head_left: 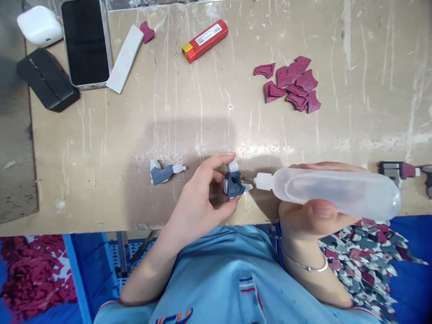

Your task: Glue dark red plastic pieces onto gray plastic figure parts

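Between the thumb and fingers of my left hand [205,193] is a small dark blue-grey plastic part [232,184] with white pieces on it, its hollow side facing up. My right hand [313,216] grips a translucent squeeze bottle [334,189] lying almost level, with clear liquid showing inside. The bottle's white cap [264,181] points left, and its thin needle tip reaches the edge of the dark part's hollow. Whether liquid is coming out cannot be seen. Left of my left hand, a similar grey and white plastic part [165,172] lies on the table.
Several maroon plastic pieces [297,81] lie at the back right, near a red lighter [205,40]. A phone [87,42], white case [39,24] and black case [49,78] sit back left. Assembled parts [398,171] lie right. Bins below hold maroon pieces [37,274] and mixed parts [364,265].
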### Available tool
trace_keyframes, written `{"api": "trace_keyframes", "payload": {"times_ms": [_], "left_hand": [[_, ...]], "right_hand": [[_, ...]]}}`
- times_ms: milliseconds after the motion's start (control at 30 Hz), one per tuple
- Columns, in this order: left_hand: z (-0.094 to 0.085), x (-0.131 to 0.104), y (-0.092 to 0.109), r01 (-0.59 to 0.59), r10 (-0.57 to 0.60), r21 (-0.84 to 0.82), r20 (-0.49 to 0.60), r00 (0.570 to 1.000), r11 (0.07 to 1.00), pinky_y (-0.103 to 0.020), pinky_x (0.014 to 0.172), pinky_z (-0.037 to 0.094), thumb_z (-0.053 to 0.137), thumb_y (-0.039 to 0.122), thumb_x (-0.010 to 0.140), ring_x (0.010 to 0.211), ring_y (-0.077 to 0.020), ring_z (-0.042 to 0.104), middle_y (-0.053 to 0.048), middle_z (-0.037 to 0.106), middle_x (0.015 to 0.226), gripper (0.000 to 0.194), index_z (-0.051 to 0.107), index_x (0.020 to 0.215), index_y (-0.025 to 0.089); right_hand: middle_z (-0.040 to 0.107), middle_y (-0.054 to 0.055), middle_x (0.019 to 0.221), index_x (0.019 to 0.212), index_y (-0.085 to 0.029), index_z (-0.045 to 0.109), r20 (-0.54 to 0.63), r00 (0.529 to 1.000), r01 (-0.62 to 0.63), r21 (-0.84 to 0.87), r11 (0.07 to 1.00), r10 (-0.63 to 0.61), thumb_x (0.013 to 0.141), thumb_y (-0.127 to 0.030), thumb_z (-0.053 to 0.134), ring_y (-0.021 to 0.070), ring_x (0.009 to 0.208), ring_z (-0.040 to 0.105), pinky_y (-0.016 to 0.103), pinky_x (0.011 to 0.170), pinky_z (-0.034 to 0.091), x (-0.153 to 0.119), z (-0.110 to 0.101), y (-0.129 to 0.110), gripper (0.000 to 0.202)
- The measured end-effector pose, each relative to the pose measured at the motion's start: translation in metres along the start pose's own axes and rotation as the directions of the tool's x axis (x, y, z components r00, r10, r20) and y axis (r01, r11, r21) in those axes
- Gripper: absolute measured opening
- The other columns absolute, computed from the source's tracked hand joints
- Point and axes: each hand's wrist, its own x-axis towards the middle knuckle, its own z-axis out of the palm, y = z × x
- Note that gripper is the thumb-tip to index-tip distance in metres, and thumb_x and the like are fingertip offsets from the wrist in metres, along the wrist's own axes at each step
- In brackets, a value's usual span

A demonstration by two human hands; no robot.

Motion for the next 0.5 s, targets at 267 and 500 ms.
{"api": "trace_keyframes", "payload": {"times_ms": [267,500], "left_hand": [[-0.0001,0.0001,0.0024,-0.002,0.002,0.008,-0.002,1.000,1.000,-0.030,0.092,0.064,0.074,0.003,0.088,0.093,-0.0135,0.072,-0.005,0.073,0.146,0.060,0.060,0.141,0.027],[0.0006,-0.0001,0.0020,-0.011,0.011,0.013,-0.008,1.000,1.000,-0.027,0.089,0.064,0.074,0.003,0.088,0.092,-0.0123,0.071,-0.005,0.072,0.148,0.060,0.060,0.141,0.028]], "right_hand": [[0.072,0.003,0.095,0.107,-0.026,0.077,0.027,0.999,0.016,0.010,1.000,-0.016,0.093,-0.061,0.083,0.0231,0.086,0.068,0.036,0.071,0.057,-0.0016,-0.0032,0.0001,0.038],[0.071,0.002,0.097,0.110,-0.027,0.075,0.045,0.999,0.011,-0.001,1.000,-0.011,0.096,-0.063,0.080,0.0219,0.086,0.069,0.037,0.073,0.056,-0.0014,-0.0032,0.0008,0.039]]}}
